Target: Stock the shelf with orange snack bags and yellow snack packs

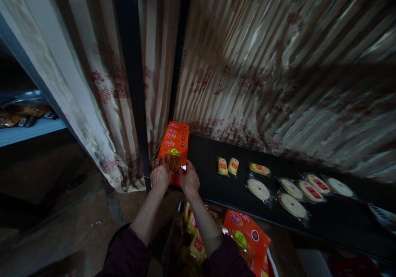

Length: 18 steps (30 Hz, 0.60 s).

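Several orange packets (176, 146) overlap in a row at the left end of a black shelf (207, 186), against the post. My left hand (160, 175) grips the left edge of the front packet, fingers bent round it. On the right edge of that same packet is my right hand (189, 178), its fingers also closed. Both thumbs are near the packet's lower part. Beneath my forearms, a container (271, 262) holds yellow wrapped items (197, 246) and another orange packet (247, 240).
Small yellow packs (228, 166) and round pale wrapped cakes (292, 204) lie further right on the shelf. Patterned curtains (262, 62) hang behind it. A dark post (133, 74) stands at the left, and another shelf (34, 131) with bagged goods is at far left.
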Available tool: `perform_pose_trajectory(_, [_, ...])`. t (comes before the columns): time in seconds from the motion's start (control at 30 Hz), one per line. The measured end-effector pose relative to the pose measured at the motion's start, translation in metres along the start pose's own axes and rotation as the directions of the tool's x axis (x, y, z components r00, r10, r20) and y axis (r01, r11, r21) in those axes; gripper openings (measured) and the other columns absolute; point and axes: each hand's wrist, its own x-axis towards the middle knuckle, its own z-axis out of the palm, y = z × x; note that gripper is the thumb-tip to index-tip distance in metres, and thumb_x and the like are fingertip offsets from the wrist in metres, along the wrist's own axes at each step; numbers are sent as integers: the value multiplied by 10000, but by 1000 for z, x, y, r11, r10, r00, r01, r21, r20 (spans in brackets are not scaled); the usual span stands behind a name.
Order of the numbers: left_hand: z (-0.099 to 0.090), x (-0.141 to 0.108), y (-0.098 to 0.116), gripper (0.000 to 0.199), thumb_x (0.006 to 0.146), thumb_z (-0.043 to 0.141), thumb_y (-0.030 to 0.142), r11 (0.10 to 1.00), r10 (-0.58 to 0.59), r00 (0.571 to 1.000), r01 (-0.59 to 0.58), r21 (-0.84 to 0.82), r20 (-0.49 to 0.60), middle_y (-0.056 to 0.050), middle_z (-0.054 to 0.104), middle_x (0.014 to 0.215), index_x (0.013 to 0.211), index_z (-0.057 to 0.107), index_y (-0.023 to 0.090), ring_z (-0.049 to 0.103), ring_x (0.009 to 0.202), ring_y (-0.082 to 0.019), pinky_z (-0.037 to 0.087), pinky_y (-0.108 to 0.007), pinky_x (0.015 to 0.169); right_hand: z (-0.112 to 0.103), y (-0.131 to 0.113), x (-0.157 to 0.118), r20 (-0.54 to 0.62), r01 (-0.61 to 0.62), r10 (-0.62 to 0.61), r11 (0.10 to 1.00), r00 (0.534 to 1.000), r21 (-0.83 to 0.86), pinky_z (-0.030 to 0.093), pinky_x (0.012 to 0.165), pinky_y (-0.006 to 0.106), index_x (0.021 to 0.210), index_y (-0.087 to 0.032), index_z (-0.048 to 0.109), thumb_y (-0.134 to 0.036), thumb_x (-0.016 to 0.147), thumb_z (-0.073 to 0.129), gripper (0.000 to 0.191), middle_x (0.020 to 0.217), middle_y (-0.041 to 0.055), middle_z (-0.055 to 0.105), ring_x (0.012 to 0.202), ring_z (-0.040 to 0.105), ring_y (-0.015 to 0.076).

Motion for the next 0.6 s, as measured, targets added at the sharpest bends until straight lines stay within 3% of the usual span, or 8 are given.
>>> perform_pose_trajectory(0.13, [1,-1,1,451,845,446,232,1000,-11,1000,11,24,1,-155,602,1163,1272,542,123,512,1148,-278,407,-343,962,-2,-5,-3,25,9,-7,996,1000,-83,453,740,289,1409,-262,342,-240,868,458,554,1211,94,596,952,655,207])
perform_pose_trajectory(0.23, [3,-1,0,452,845,446,237,999,-17,1000,17,27,-1,-148,583,1191,1278,530,135,496,1165,-274,405,-350,970,-2,-7,-4,49,40,-33,988,998,-147,449,691,276,1345,-294,445,-240,878,441,469,1150,73,599,873,662,188])
perform_pose_trajectory(0.33, [6,-1,-1,455,851,439,242,1000,-21,1000,21,22,-2,-145,557,1230,1287,516,137,479,1182,-274,408,-351,972,0,-6,-5,40,78,-72,982,997,-171,448,697,261,1259,-286,536,-229,874,451,399,1108,64,596,911,644,184])
perform_pose_trajectory(0.6, [6,-2,-1,464,848,464,224,1000,-20,1000,20,-15,-5,-190,521,1273,1293,506,97,452,1236,-289,382,-370,1015,2,-2,-5,28,91,-87,981,996,-171,451,766,260,1243,-279,556,-219,872,463,387,1099,63,591,1006,602,193])
